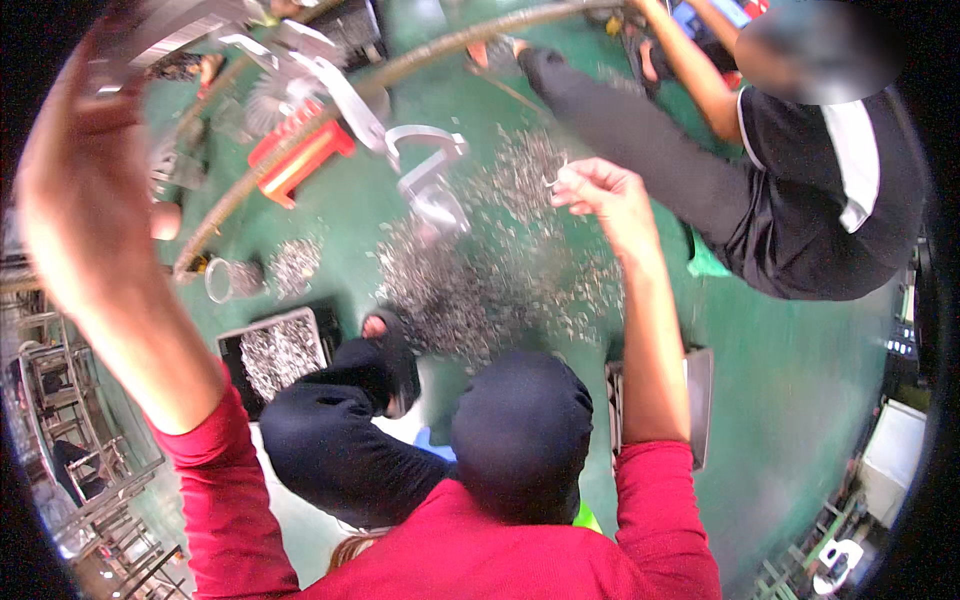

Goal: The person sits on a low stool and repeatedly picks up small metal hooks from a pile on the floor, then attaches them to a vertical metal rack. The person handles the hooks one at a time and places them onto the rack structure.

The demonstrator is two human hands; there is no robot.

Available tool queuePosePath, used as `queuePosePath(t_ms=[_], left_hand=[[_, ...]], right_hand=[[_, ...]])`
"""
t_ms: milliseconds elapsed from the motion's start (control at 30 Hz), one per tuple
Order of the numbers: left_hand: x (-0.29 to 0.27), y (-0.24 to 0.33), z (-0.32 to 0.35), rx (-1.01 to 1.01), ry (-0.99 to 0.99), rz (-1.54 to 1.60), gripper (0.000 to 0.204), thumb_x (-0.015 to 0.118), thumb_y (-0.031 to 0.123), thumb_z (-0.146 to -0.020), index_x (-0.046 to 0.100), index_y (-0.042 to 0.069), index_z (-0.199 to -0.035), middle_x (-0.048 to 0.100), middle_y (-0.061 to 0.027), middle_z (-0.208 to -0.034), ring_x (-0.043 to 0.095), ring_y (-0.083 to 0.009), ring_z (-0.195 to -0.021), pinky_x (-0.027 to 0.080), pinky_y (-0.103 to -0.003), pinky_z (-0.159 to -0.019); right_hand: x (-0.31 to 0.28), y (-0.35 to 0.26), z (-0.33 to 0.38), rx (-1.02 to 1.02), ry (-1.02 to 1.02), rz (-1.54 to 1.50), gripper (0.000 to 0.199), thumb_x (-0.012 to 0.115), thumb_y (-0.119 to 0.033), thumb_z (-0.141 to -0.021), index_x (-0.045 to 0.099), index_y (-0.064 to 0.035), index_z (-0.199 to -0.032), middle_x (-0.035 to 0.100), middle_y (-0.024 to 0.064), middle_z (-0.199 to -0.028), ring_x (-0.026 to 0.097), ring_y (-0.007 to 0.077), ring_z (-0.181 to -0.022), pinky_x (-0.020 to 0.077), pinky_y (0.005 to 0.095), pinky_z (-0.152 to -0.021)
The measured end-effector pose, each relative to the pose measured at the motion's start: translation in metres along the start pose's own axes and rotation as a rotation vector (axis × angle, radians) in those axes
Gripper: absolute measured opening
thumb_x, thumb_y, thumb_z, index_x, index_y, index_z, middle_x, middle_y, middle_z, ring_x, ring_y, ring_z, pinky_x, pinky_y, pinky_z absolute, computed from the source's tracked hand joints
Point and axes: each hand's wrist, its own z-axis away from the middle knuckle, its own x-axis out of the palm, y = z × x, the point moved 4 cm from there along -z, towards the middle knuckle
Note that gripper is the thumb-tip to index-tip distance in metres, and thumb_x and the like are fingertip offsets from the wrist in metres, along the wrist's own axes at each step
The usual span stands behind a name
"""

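Observation:
My right hand [610, 205] is raised over the far right of a loose pile of small metal pieces [450, 290] on the green floor. Its thumb and fingers are pinched together, with a small pale curved piece [555, 180] at the tips. My left hand [85, 190] is lifted high at the left, smeared by motion, so its fingers cannot be read. A black tray [232, 352] filled with small shiny metal pieces lies left of my dark-trousered legs. Beyond it, a clear tub [217, 280] rests on its side beside a smaller heap of pieces [296, 265].
A person in dark clothes [820, 200] sits at the right, one leg stretched toward the pile. A red-orange plastic object [300, 155] and blurred silver curved shapes [350, 100] appear beyond the pile. Another tray [698, 410] is partly hidden by my right arm. Metal racks [75, 400] line the left.

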Motion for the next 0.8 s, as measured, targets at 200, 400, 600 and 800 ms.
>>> queuePosePath(t_ms=[200, 400, 600, 800], left_hand=[[0.005, 0.009, 0.010, -0.199, -0.220, 0.103, 0.021, 0.066, 0.013, -0.085, 0.063, 0.002, -0.102, 0.065, -0.0029, -0.095, 0.059, -0.0103, -0.089, 0.045, -0.025, -0.082], [0.002, 0.020, 0.019, -0.221, -0.312, 0.211, 0.021, 0.067, 0.009, -0.083, 0.064, 0.002, -0.102, 0.066, -0.0028, -0.092, 0.060, -0.0096, -0.084, 0.047, -0.026, -0.079], [-0.009, 0.029, 0.028, -0.207, -0.325, 0.241, 0.021, 0.066, 0.007, -0.084, 0.064, 0.001, -0.104, 0.065, -0.0015, -0.086, 0.055, -0.0055, -0.068, 0.045, -0.020, -0.058], [-0.020, 0.041, 0.031, -0.128, -0.390, 0.101, 0.021, 0.065, 0.009, -0.085, 0.064, -0.001, -0.104, 0.063, -0.0034, -0.092, 0.054, -0.0059, -0.064, 0.043, -0.020, -0.053]], right_hand=[[0.065, -0.227, 0.020, -0.515, -0.151, -0.075, 0.020, 0.071, -0.021, -0.080, 0.068, -0.0050, -0.092, 0.063, -0.0036, -0.081, 0.053, 0.0042, -0.078, 0.0380, 0.0201, -0.067], [0.111, -0.320, 0.035, -0.514, -0.357, -0.042, 0.023, 0.069, -0.017, -0.077, 0.067, -0.0049, -0.096, 0.065, 0.0029, -0.100, 0.057, 0.0123, -0.094, 0.0399, 0.0313, -0.085], [0.131, -0.329, 0.037, -0.391, -0.238, 0.054, 0.029, 0.074, -0.021, -0.072, 0.065, -0.0081, -0.096, 0.066, 0.0021, -0.095, 0.057, 0.0119, -0.095, 0.0396, 0.0355, -0.084], [0.148, -0.327, 0.041, -0.379, -0.279, 0.047, 0.024, 0.074, -0.021, -0.074, 0.067, -0.0067, -0.092, 0.066, 0.0019, -0.092, 0.058, 0.0119, -0.090, 0.0398, 0.0320, -0.084]])
